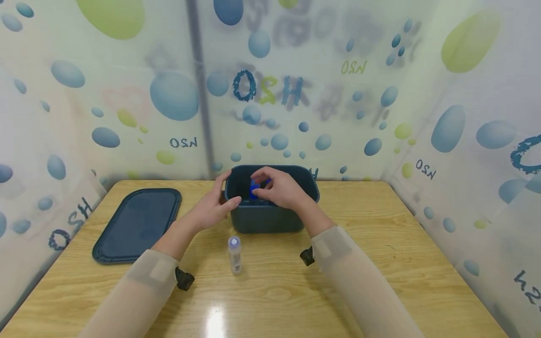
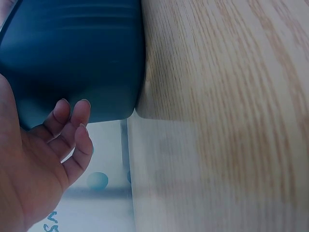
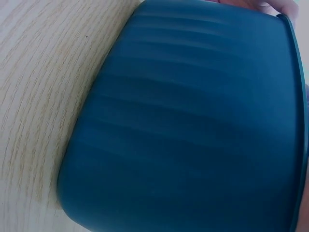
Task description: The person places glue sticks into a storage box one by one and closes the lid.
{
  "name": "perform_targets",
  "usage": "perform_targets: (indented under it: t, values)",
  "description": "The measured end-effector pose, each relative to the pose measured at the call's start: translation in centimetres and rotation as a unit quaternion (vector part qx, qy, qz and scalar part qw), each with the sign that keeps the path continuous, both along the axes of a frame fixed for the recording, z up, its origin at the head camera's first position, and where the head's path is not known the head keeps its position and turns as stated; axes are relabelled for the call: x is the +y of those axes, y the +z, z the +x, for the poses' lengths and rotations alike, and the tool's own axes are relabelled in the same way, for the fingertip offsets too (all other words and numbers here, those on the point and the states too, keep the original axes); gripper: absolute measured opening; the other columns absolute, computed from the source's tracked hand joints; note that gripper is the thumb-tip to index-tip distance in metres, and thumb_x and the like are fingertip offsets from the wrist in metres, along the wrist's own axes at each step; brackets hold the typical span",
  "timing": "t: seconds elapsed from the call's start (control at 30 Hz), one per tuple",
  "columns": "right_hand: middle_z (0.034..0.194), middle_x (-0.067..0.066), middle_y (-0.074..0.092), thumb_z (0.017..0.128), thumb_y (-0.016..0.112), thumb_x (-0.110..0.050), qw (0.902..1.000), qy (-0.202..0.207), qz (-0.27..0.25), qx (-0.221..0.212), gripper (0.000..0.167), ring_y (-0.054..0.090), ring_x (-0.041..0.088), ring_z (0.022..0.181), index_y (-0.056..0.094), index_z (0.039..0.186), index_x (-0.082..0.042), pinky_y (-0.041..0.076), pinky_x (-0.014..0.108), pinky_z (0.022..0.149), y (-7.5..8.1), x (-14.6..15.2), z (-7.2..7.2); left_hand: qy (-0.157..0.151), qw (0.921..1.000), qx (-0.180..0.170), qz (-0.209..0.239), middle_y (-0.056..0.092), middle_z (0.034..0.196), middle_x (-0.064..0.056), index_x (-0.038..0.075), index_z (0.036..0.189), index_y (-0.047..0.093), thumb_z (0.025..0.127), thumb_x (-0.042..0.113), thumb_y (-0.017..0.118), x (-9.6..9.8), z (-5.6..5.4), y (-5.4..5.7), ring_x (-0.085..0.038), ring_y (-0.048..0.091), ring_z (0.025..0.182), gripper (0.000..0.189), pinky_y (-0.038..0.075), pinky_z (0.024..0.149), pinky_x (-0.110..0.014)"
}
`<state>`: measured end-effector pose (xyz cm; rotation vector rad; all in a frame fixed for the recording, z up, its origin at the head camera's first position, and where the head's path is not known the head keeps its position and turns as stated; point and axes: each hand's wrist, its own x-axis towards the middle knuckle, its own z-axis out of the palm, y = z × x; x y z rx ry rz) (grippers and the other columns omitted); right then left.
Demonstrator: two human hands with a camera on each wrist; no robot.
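Observation:
A dark teal plastic bin (image 1: 270, 219) stands upright on the table. My left hand (image 1: 210, 209) holds its left end, with thumb and index finger at the rim. In the left wrist view, the other fingers (image 2: 79, 145) of that hand are loosely bent beside the bin's outer wall. My right hand (image 1: 281, 188) reaches over the front rim and pinches a small bright blue object (image 1: 254, 190) inside the bin. Its lower part is hidden, so its kind is unclear. The right wrist view is mostly filled by the bin's ribbed wall (image 3: 193, 121).
A clear tube (image 1: 235, 256) with a purple-blue cap and a printed label stands in front of the bin. To the left lies a dark blue flat lid (image 1: 137, 225) with rounded corners. Patterned curtains (image 1: 270, 126) enclose the wooden table (image 1: 359, 225) at the back and sides.

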<state>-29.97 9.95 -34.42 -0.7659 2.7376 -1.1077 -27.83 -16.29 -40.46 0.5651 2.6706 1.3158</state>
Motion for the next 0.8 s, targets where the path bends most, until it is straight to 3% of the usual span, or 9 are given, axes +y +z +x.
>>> perform_targets:
  t: [0.17, 0.3, 0.6, 0.7, 0.8]
  values:
    - [0.137, 0.004, 0.073, 0.106, 0.076, -0.031, 0.9989, -0.001, -0.042, 0.022, 0.043, 0.073, 0.018, 0.090, 0.067, 0.145, -0.016, 0.063, 0.034, 0.080, -0.2, 0.1, -0.1, 0.000, 1.0000, -0.001, 0.001, 0.073, 0.124, -0.020, 0.028, 0.177, -0.003, 0.111, 0.058, 0.057, -0.1, 0.1, 0.2, -0.027, 0.070, 0.101, 0.094, 0.064, 0.088, -0.042]
    - [0.132, 0.006, 0.075, 0.107, 0.074, -0.029, 0.9952, -0.001, -0.089, 0.041, 0.040, 0.073, 0.018, 0.088, 0.068, 0.144, -0.013, 0.063, 0.033, 0.078, -0.1, 0.3, 0.1, 0.001, 1.0000, 0.002, -0.002, 0.073, 0.123, -0.020, 0.028, 0.177, -0.003, 0.111, 0.058, 0.057, -0.1, 0.0, 0.2, -0.026, 0.069, 0.098, 0.094, 0.063, 0.087, -0.041]
    - [0.117, 0.012, 0.075, 0.108, 0.070, -0.017, 0.9700, 0.002, -0.203, 0.135, 0.030, 0.073, 0.018, 0.081, 0.069, 0.137, -0.009, 0.062, 0.030, 0.076, -0.4, 0.3, 0.6, 0.006, 0.9999, -0.002, -0.008, 0.073, 0.123, -0.019, 0.030, 0.177, -0.002, 0.110, 0.058, 0.058, -0.1, -0.1, 0.1, -0.026, 0.068, 0.097, 0.094, 0.063, 0.087, -0.040]
    - [0.114, 0.012, 0.075, 0.108, 0.069, -0.014, 0.9638, 0.012, -0.227, 0.139, 0.028, 0.072, 0.017, 0.078, 0.069, 0.136, -0.007, 0.062, 0.029, 0.074, -0.3, 0.1, 1.2, 0.004, 1.0000, -0.005, -0.005, 0.073, 0.124, -0.019, 0.030, 0.177, -0.003, 0.111, 0.056, 0.058, 0.0, -0.1, 0.0, -0.027, 0.069, 0.099, 0.094, 0.063, 0.088, -0.041]
    - [0.113, 0.011, 0.074, 0.108, 0.069, -0.013, 0.9649, 0.037, -0.226, 0.129, 0.028, 0.070, 0.015, 0.077, 0.069, 0.136, -0.008, 0.061, 0.029, 0.072, -0.1, -0.1, 2.3, 0.005, 1.0000, 0.000, -0.004, 0.073, 0.121, -0.019, 0.029, 0.177, -0.003, 0.111, 0.056, 0.058, -0.1, -0.2, -0.1, -0.027, 0.069, 0.097, 0.094, 0.063, 0.086, -0.040]
